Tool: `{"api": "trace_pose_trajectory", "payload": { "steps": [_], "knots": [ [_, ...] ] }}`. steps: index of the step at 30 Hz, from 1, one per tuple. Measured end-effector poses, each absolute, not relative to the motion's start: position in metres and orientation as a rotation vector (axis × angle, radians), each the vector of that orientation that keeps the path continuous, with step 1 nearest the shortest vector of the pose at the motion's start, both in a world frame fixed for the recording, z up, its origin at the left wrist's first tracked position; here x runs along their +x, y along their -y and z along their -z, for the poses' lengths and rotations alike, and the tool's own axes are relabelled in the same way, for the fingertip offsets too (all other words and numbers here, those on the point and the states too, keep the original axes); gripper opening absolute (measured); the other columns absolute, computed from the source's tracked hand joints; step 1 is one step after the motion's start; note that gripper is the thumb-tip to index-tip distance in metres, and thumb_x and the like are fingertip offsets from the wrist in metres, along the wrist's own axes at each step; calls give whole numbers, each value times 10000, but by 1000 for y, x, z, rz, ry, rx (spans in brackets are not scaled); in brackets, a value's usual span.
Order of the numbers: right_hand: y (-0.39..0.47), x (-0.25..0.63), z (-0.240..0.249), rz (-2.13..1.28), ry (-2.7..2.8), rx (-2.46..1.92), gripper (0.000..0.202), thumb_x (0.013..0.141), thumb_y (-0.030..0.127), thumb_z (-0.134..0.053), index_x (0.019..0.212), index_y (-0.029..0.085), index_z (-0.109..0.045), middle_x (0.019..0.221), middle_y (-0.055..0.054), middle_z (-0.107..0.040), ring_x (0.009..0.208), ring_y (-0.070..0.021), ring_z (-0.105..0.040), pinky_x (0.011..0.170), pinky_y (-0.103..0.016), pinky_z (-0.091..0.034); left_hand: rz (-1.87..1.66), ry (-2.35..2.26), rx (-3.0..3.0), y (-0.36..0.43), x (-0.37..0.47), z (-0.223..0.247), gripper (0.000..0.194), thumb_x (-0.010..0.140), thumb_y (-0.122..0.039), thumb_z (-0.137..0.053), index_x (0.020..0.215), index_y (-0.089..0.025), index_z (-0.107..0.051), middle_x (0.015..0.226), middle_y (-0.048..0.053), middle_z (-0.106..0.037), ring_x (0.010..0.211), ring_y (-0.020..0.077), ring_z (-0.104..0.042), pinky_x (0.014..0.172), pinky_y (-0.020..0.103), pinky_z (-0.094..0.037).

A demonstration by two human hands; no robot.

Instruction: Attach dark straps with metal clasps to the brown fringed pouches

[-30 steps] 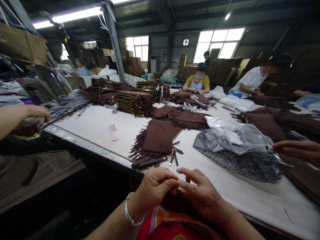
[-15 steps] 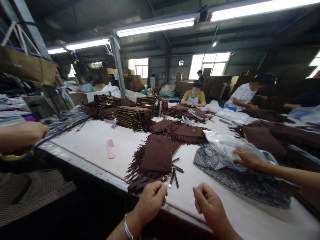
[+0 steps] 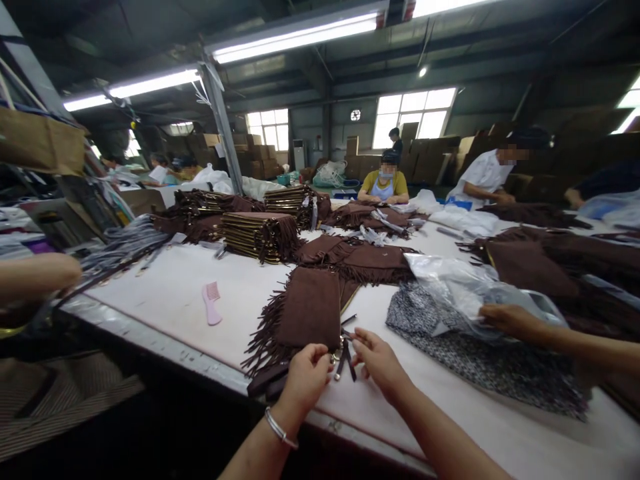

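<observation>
Tabletop (image 3: 165, 293), pale and flat-covered, carries a dark brown fringed bag (image 3: 310, 307) of suede-like material close to its near edge, directly before the worker. The bag lies flat, its long fringe spread towards the left end of the tabletop. A dark brown strap (image 3: 267, 380) is gathered between the bag and the near edge. Short dark strips (image 3: 341, 367) with metal ends fan out from the bag's near right corner.

Both bare hands of the worker are at that corner, the strips between them. The left hand (image 3: 307, 373), with a silver-coloured bracelet (image 3: 281, 428) at the wrist, has its fingers curled towards the thumb; from where I stand I cannot tell whether it grips anything. The right hand (image 3: 380, 363) has its fingers loosely bent and part-way apart at the strips; whether the fingertips have hold of one cannot be told.

A pink plastic comb (image 3: 212, 303) lies left of the bag, well apart from it. To the right, a black-and-white speckled cloth (image 3: 500, 373) lies along the near side, a clear plastic bag (image 3: 435, 277) over part of it, with a co-worker's hand (image 3: 510, 321) at the plastic. Further back stands a stack of brown, gold-edged bags (image 3: 255, 233).
</observation>
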State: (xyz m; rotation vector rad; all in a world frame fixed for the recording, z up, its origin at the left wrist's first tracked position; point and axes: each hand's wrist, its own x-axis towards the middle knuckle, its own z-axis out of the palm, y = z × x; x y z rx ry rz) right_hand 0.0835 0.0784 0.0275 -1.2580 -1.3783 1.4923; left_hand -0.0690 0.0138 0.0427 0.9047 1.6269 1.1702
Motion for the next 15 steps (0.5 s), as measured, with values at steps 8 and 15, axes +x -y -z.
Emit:
{"api": "trace_pose_trajectory", "payload": {
  "steps": [8,15],
  "knots": [
    [-104,52,-39,-1496,1644,-1331,209,704,324,-639,634,129,-614,491,30,-519,450,-75,-438,430,-195,-318,-1189,-1499,651,-8,-81,-50,283,788,-351,-628,939,-112,-608,913,119,-691,749,171,-690,578,237,-528],
    [-67,95,-57,-1715,1537,-1172,317,723,432,-651,813,128,-673,578,17,-582,468,-71,-400,442,-204,-273,-1239,-1419,531,7,-84,-64,389,743,-499,-661,862,-139,-574,739,35,-630,561,112,-618,470,200,-456]
  ]
}}
